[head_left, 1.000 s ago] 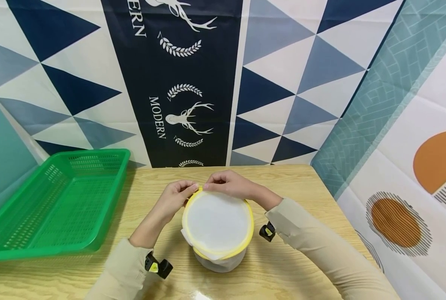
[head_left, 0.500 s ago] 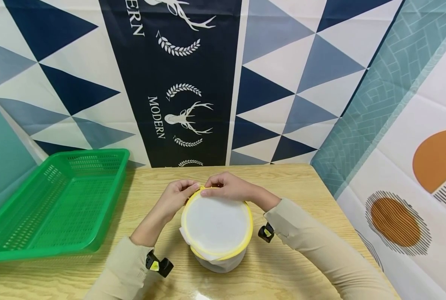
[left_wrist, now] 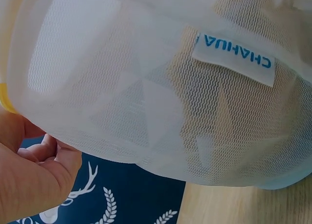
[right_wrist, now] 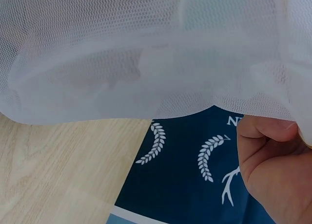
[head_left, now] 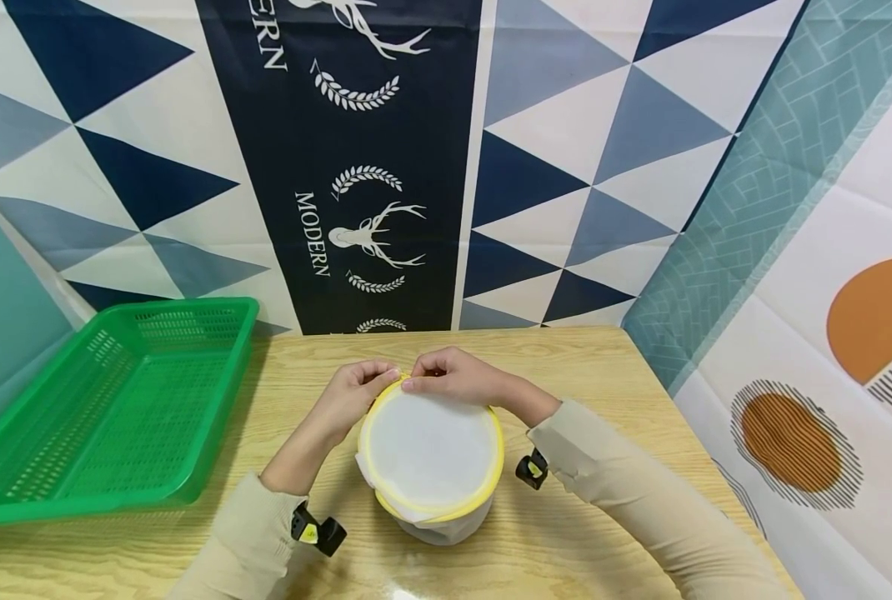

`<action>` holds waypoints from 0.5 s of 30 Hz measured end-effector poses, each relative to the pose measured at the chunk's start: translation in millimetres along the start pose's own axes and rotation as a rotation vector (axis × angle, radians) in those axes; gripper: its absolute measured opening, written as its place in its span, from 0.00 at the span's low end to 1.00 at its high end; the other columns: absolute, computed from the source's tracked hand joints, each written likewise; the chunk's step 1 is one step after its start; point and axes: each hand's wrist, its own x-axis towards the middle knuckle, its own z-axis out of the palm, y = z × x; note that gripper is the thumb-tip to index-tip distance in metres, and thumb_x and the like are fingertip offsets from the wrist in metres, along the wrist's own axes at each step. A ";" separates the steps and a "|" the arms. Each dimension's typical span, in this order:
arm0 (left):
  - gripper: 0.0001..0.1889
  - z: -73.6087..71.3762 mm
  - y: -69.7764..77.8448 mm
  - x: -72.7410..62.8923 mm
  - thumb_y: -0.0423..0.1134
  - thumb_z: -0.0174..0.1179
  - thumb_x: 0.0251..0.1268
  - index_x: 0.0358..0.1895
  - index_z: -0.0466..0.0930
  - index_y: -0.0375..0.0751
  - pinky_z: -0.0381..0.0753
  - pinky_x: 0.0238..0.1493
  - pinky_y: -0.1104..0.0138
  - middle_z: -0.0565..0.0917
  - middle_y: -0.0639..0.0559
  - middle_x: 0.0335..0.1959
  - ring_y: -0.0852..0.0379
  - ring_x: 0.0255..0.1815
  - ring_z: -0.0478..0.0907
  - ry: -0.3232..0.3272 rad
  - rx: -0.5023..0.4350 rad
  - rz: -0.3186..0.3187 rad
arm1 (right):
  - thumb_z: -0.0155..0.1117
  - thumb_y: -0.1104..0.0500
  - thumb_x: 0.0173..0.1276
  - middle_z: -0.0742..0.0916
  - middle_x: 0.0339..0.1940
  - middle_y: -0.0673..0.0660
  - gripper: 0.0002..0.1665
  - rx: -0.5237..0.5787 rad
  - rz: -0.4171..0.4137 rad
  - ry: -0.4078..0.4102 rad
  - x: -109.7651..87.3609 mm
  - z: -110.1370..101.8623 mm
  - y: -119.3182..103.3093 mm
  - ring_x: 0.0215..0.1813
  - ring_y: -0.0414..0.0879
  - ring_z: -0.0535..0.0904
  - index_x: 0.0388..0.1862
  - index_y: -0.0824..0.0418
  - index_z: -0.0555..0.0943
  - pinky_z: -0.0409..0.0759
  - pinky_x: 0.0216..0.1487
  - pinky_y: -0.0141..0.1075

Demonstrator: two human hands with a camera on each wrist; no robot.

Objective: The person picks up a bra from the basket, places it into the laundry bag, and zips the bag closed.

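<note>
A round white mesh laundry bag [head_left: 431, 450] with a yellow zipper rim [head_left: 500, 454] stands on the wooden table in the head view. At its far edge my left hand [head_left: 348, 400] pinches the rim between thumb and fingers. Close beside it, my right hand [head_left: 464, 375] pinches the same rim, thumb on the top panel. The left wrist view shows the bag's mesh wall [left_wrist: 146, 102] with a "CHAHUA" label [left_wrist: 234, 58]; vague shapes show through the mesh. The zipper pull is mostly hidden by the fingers.
A green plastic basket [head_left: 224, 417] sits on the left of the wooden table [head_left: 581, 525]. Behind the table rises a patterned cloth backdrop [head_left: 386, 167], and another patterned cloth [head_left: 791, 433] hangs on the right.
The bag's top has shifted slightly left. My right hand has moved slightly nearer to me along the rim, while my left hand has stayed almost in place.
</note>
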 end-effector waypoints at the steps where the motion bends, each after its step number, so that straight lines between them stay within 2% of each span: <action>1: 0.16 -0.1 -0.3 0.1 0.38 0.50 0.71 0.51 0.76 0.27 0.79 0.33 0.73 0.80 0.45 0.38 0.62 0.32 0.77 0.000 0.002 0.000 | 0.58 0.55 0.68 0.80 0.27 0.49 0.11 0.007 0.005 0.000 -0.1 0.3 0.2 0.25 0.37 0.73 0.33 0.60 0.82 0.73 0.27 0.27; 15: 0.16 -2.0 -2.2 -0.4 0.38 0.50 0.71 0.49 0.76 0.27 0.79 0.33 0.74 0.80 0.44 0.38 0.62 0.31 0.77 -0.004 0.007 0.013 | 0.57 0.55 0.69 0.81 0.27 0.49 0.12 0.049 0.023 0.010 -0.6 3.7 3.2 0.23 0.38 0.75 0.33 0.61 0.81 0.76 0.25 0.29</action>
